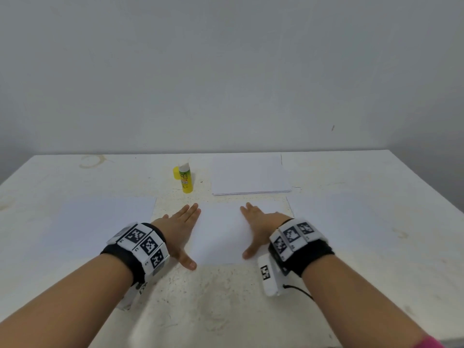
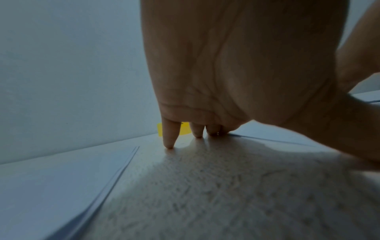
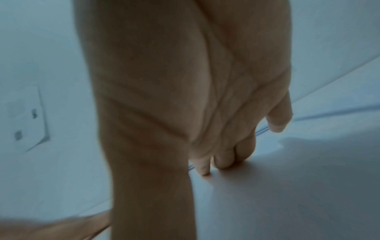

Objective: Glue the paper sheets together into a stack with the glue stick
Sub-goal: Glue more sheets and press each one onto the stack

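both hands lie flat on one white sheet of paper (image 1: 221, 234) that sits near the middle of the table (image 1: 226, 297), a little toward the near edge. the left hand (image 1: 179, 232) rests along the sheet's left edge with its fingers straight and close together and its thumb spread out toward the near edge; part of the palm hangs over the bare table. in the left wrist view the fingertips (image 2: 169, 145) touch down at the surface, nothing held in them. the right hand (image 1: 261, 228) lies on the right part of the same sheet, fingers straight and pointing toward the far edge, thumb spread out toward the near edge, holding nothing; the right wrist view shows its fingertips (image 3: 203, 170) resting on the paper.

the glue stick (image 1: 185, 178) stands upright toward the far edge of the table, just left of the middle, its white tip showing, and its yellow cap (image 1: 176, 173) stands touching or just beside it on the left. to its right, at the far edge, lies a pile of white sheets (image 1: 249, 175). another sheet (image 1: 105, 217) lies flat toward the left edge, and one more (image 1: 351, 217) toward the right edge. both wrists carry black bands with white blocks of black-and-white markers (image 1: 145, 243).
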Tool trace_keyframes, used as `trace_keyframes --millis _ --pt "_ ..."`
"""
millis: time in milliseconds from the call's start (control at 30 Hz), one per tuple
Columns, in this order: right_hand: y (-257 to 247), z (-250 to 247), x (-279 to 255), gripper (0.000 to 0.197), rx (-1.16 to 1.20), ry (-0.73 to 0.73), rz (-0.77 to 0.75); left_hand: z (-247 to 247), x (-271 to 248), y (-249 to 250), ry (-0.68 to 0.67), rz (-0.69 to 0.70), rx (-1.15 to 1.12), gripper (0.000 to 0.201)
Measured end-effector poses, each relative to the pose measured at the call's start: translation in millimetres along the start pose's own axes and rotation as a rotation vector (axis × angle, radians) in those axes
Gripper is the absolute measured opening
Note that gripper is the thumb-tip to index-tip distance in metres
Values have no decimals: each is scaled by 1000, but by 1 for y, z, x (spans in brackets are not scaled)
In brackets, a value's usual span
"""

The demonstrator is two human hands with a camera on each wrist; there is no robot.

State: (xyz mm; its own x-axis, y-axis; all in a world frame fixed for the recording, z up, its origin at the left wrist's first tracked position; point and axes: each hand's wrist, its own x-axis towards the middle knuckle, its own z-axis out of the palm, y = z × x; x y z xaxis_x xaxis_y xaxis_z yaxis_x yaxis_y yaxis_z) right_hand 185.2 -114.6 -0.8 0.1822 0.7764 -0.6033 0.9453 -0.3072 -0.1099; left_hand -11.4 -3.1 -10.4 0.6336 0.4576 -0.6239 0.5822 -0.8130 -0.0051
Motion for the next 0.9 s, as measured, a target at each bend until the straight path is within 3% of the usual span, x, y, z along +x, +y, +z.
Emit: trace_keyframes --millis 133,300,400,533,600,700,800,900 --pt "27 -1 -5 126 -52 -26 54 0 2 0 6 5 26 139" --pt "12 0 -9 118 -74 113 108 -4 0 -3 -12 5 44 135" --pt "2 0 -16 100 -197 204 210 -17 -5 2 15 -36 49 114" --pt "-9 6 -16 82 -204 192 182 -33 -3 21 319 -101 209 68" --pt "-16 9 -15 59 -129 217 159 -28 5 34 373 20 150 51" --pt "-28 13 -12 42 -58 207 183 -19 12 51 301 150 112 48" --pt "-40 16 -7 47 26 166 224 -20 8 58 305 121 138 46" --pt "-50 18 -3 64 58 170 193 -25 1 60 321 117 102 29"
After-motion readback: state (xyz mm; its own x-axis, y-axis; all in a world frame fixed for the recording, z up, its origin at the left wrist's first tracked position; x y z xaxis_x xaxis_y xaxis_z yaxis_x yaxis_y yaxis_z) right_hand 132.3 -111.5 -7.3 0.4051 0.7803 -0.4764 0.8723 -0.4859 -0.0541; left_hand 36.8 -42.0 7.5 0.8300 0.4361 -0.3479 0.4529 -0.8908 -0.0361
